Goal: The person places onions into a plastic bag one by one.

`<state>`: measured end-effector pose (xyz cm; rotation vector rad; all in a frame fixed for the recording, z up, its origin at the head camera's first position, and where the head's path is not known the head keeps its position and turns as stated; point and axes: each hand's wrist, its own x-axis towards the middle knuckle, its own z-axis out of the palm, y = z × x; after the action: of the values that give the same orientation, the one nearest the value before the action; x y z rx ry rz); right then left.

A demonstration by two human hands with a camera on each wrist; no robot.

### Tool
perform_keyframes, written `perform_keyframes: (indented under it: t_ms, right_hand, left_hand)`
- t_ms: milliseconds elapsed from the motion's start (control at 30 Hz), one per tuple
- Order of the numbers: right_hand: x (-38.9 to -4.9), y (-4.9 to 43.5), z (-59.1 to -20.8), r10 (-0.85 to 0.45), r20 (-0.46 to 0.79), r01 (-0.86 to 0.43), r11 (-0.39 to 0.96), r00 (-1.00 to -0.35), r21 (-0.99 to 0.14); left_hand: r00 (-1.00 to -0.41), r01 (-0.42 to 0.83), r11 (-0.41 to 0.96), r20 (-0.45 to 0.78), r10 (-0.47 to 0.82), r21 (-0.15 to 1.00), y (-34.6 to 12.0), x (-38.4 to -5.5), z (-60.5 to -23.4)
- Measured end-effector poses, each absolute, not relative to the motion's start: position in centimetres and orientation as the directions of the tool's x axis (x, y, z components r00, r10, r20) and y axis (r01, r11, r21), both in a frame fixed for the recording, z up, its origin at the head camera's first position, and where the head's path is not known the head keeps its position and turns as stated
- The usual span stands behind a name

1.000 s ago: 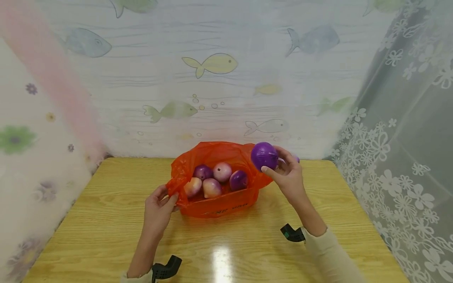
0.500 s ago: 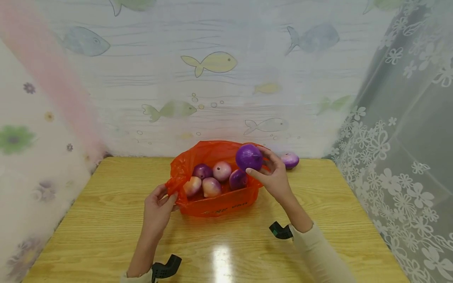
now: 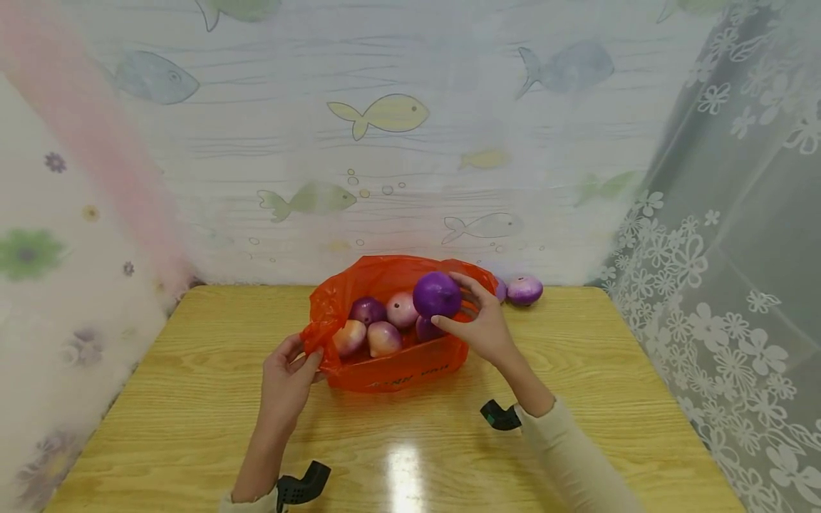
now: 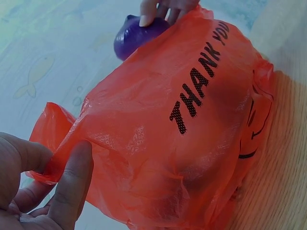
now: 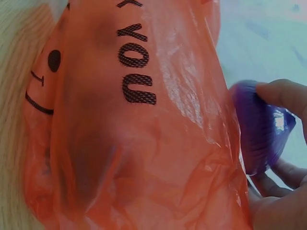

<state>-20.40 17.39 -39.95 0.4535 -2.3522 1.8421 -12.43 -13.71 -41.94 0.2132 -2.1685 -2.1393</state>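
Observation:
A red plastic bag (image 3: 391, 374) stands on the table with its mouth spread, and several purple and pale onions (image 3: 385, 339) lie inside. My left hand (image 3: 290, 381) pinches the bag's left rim between thumb and fingers; the left wrist view shows the gathered plastic (image 4: 53, 143) there. My right hand (image 3: 484, 328) holds a deep purple onion (image 3: 437, 294) over the right part of the bag's opening. That onion overlaps another purple onion (image 3: 428, 329) inside. In the right wrist view the held onion (image 5: 261, 129) shows beside the bag's printed wall.
Two more purple onions, one of them a lighter onion (image 3: 524, 291), sit on the table behind the bag's right side, the other partly hidden. The wooden table (image 3: 212, 427) meets a fish-patterned curtain (image 3: 256, 142) at the back.
My right hand has carried the purple onion leftward and lower, from right of the bag to over its opening. The onions behind came into view. My left hand stays on the rim.

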Motion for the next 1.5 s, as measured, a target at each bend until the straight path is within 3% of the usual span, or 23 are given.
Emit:
perform_keyframes:
  t_ms: [700,1500]
  right_hand:
    - [-20.2,14.9,-38.6,-0.164,0.182,-0.224,0.288,-0.97,-0.931]
    - [-21.2,14.8,-40.5,-0.161,0.299,-0.329,0.209,-0.94,-0.921]
  left_hand:
    - [-0.987,-0.016,0.009,-0.015,-0.16,1.0,-13.7,-12.4,-42.1]
    - [-0.989,-0.038,0.037,-0.033,-0.145,0.999,-14.0,-12.2,-41.7]
